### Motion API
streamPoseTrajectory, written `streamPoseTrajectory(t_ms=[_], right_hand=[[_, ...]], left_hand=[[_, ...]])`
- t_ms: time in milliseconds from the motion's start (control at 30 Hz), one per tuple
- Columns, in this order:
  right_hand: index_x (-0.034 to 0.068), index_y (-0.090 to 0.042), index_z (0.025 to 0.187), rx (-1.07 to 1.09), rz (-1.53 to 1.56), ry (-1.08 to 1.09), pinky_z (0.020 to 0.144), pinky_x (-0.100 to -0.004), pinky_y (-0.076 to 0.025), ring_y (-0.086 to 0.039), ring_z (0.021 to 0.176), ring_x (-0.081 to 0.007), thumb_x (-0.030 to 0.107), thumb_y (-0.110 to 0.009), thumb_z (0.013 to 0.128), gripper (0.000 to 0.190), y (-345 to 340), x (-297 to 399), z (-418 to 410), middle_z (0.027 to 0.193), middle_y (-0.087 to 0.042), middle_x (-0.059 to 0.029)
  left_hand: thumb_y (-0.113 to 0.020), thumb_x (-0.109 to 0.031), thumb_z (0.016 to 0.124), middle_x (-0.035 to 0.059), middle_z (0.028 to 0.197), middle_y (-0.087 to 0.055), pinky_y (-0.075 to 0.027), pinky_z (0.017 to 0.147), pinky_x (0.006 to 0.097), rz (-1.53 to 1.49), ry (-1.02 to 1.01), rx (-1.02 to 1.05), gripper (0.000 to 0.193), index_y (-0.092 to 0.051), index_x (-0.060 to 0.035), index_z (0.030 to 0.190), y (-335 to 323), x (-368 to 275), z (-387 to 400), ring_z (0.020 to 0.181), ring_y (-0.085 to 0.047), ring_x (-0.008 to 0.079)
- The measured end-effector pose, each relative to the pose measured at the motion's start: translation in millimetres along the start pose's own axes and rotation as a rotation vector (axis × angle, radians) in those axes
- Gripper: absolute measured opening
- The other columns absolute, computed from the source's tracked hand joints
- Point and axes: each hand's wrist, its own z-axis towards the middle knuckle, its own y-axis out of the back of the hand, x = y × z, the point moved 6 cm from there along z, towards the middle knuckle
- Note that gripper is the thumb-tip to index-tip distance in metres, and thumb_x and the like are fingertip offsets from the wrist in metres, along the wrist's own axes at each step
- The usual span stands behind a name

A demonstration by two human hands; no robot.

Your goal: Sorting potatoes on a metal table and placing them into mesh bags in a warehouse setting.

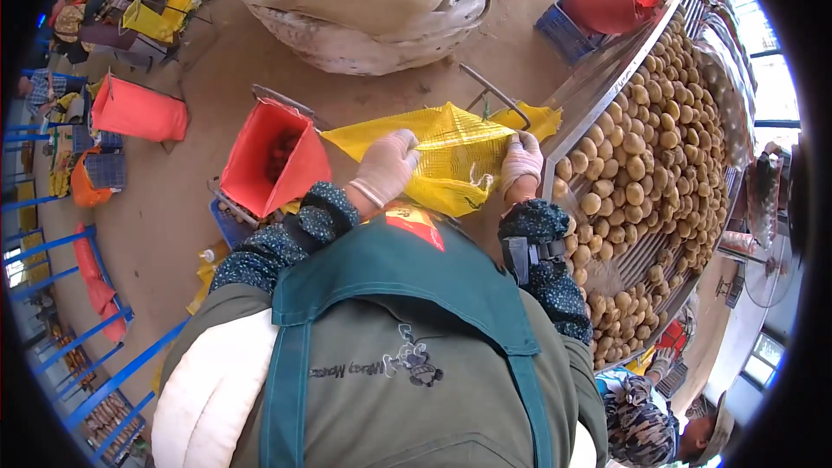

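Observation:
A yellow mesh sack (448, 156) is stretched between my two gloved hands, in front of the green apron. My left hand (388, 167) grips its left part, while my right hand (522, 159) pinches its right edge. The sack looks slack, and whatever is inside it cannot be made out. Just left of my left hand, a red bag (276, 159) hangs open on a metal frame, with dark contents low inside. Potatoes (640, 143) lie spread over a slatted metal sorting table to the right of my right hand.
A large white bulk bag (364, 32) of potatoes stands ahead. A bent metal bar (494, 94) rises beyond the yellow sack. The table's metal rim (595, 104) runs close on the right. A blue crate (569, 26) stands farther off. A co-worker (650, 413) is at the lower right.

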Motion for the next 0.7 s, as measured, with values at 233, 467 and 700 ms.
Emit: streamPoseTrajectory(t_ms=[233, 467, 700], right_hand=[[0.006, -0.064, 0.111, 0.122, -0.551, 0.802, 0.079, -0.0405, -0.054, -0.066, 0.087, -0.0383, 0.015, -0.065, 0.096, 0.018, -24.1, 55.7, -45.6, 0.096, -0.067, -0.0189], [0.008, -0.063, 0.116, 0.434, -0.846, 0.993, 0.078, -0.0447, -0.054, -0.063, 0.094, -0.0363, 0.009, -0.066, 0.084, 0.032, -46.4, 75.2, -64.7, 0.1, -0.063, -0.016], [0.008, -0.067, 0.092, 0.181, -1.055, 0.693, 0.083, -0.0461, -0.052, -0.062, 0.097, -0.0391, -0.001, -0.06, 0.077, 0.018, 7.0, 18.5, -12.1, 0.102, -0.064, -0.0167]], left_hand=[[-0.081, -0.031, 0.074, 0.0194, 0.148, -0.04, -0.038, 0.11, 0.0473, 0.406, -0.438, -0.332, 0.087, -0.041, -0.0039, 0.146, 20.0, -74.1, 0.8, 0.134, -0.042, 0.0388], [-0.061, -0.014, 0.083, 0.0044, 0.083, -0.064, -0.048, 0.078, 0.0456, 0.802, -0.57, 0.044, 0.018, -0.065, -0.0136, 0.101, -36.8, -44.3, 63.8, 0.084, -0.066, 0.0262], [-0.059, -0.011, 0.084, 0.0109, 0.086, -0.065, -0.051, 0.074, 0.0445, 0.714, -0.599, -0.034, 0.016, -0.067, -0.0121, 0.098, -17.6, -42.0, 93.9, 0.083, -0.065, 0.0328]])
